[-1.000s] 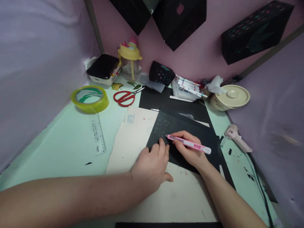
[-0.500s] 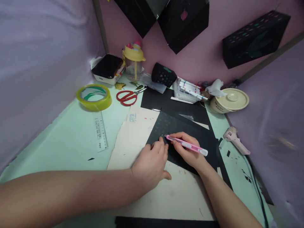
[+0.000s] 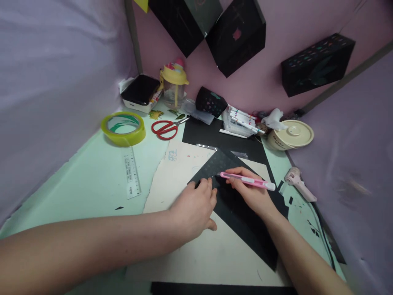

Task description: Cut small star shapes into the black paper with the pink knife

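My right hand grips a slim pink craft knife like a pen, its tip over the upper part of a sheet of black paper with faint pale marks. Flat against the left edge of that sheet lies my left hand, fingers stretched forward and thumb apart, holding nothing. The knife tip is just right of my left fingertips; whether it touches the paper I cannot tell. Under the black paper is a larger white sheet with a small blue scribble at its top left.
Red-handled scissors, a yellow-green tape roll and a clear ruler lie to the left. Behind are a yellow-lidded bottle and white markers. Rightward sit a cream lidded bowl and a pink glue gun with its cord.
The black paper has turned clockwise on the white sheet, its lower corner swinging toward me. My right hand with the knife has shifted slightly right; my left hand stays pressed on the paper.
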The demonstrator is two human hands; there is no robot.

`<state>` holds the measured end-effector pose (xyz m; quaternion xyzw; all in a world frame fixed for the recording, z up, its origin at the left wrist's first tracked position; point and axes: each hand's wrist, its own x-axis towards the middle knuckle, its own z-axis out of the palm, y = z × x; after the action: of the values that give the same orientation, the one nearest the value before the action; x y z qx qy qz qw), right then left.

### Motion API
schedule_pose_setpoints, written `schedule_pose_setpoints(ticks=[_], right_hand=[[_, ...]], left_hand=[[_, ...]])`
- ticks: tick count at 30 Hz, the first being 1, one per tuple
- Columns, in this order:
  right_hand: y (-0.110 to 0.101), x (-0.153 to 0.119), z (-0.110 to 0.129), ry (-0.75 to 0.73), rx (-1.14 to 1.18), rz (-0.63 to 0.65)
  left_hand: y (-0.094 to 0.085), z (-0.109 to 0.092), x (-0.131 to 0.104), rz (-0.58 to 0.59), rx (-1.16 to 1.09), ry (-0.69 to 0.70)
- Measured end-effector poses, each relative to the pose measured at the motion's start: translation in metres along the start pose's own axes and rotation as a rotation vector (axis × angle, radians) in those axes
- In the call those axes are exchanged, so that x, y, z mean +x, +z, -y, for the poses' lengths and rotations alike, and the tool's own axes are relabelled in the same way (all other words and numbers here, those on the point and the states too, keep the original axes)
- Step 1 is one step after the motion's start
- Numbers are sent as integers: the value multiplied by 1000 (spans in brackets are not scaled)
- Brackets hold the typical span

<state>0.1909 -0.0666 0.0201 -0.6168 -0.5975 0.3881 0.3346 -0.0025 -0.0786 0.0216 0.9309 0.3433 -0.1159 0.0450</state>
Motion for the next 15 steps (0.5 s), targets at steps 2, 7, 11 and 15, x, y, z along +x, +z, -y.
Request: schedule_pose_setpoints(ticks=[2,7,11,15], right_hand=[[5,1,-6,-44,-19,-44],[11,0,-16,-88,-39,-62],[7,-3,-14,-100,-31,-79],[-9,-14,4,-52,-31,-58]], left_hand=[[-4,7,2,13,-10,33],[-7,17,6,26,-28,53],[-9,16,7,66,-49,39],[-13,20,8,51,-73,46]])
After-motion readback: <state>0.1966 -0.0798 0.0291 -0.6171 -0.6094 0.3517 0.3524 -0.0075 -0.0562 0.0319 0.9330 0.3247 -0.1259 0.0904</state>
